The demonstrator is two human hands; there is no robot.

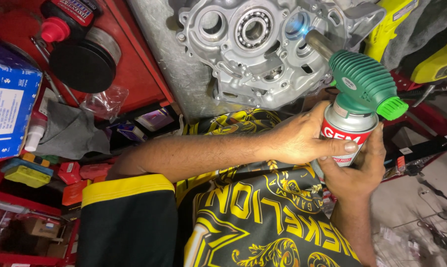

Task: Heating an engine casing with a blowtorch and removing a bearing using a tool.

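Both hands are clenched around the gas canister (348, 132) of a green-headed blowtorch (363, 85), the left hand (302, 138) over it and the right hand (354, 170) under it. Its nozzle points at a bearing bore of the aluminium crankcase half (263, 49), at the far side. The heating step seems in hand; next it needs a steady aim.

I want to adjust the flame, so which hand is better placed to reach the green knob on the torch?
Probably the right hand: it cups the can from below, on the side of the green knob. The left hand wraps the can and can steady it.
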